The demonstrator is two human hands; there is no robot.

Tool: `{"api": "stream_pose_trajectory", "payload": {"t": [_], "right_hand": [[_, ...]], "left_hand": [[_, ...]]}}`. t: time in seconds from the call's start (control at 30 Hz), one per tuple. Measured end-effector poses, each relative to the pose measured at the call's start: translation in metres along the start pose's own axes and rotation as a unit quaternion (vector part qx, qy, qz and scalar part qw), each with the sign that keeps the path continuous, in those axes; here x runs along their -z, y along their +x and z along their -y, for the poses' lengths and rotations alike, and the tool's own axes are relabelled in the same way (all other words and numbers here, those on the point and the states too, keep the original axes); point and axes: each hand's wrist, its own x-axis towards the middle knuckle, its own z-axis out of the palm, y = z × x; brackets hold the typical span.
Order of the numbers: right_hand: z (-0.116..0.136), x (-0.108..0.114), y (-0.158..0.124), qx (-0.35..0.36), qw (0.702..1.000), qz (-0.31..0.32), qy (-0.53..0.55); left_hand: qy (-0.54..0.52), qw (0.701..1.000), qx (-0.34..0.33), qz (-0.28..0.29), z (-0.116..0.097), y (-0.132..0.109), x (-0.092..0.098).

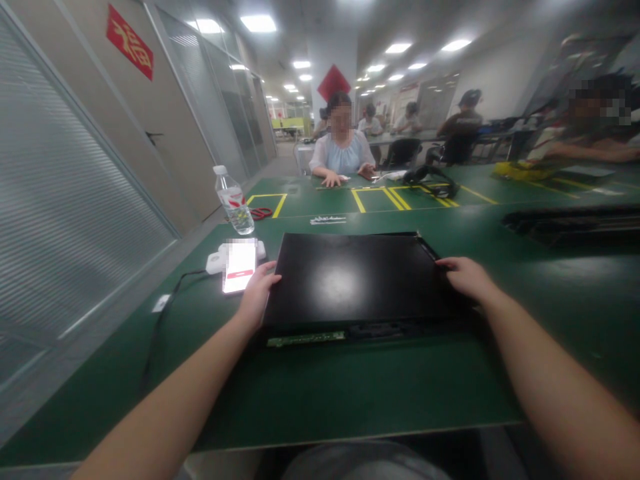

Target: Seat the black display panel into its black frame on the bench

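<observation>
Black panel point(350, 280) between left hand point(257, 293), right hand point(467, 277); both curled, gripping side edges.

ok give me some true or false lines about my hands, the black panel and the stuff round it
1. The left hand and right hand hold the black panel at opposite side edges. True.
2. The phone lies right of the panel. False: it lies left of it, beside the left hand, with its screen lit.
3. The water bottle stands upright. True.
4. The scissors have blue handles. False: they are red.
5. The panel lies on a green table. True.
</observation>
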Motion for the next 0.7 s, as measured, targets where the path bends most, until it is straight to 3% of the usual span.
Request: {"api": "stream_pose_trajectory", "payload": {"t": [0.7], "right_hand": [[-0.0004,0.0007,0.0005,-0.007,1.0,0.007,-0.01]], "left_hand": [[-0.016,0.999,0.012,0.034,-0.0038,-0.0039,-0.0038]]}}
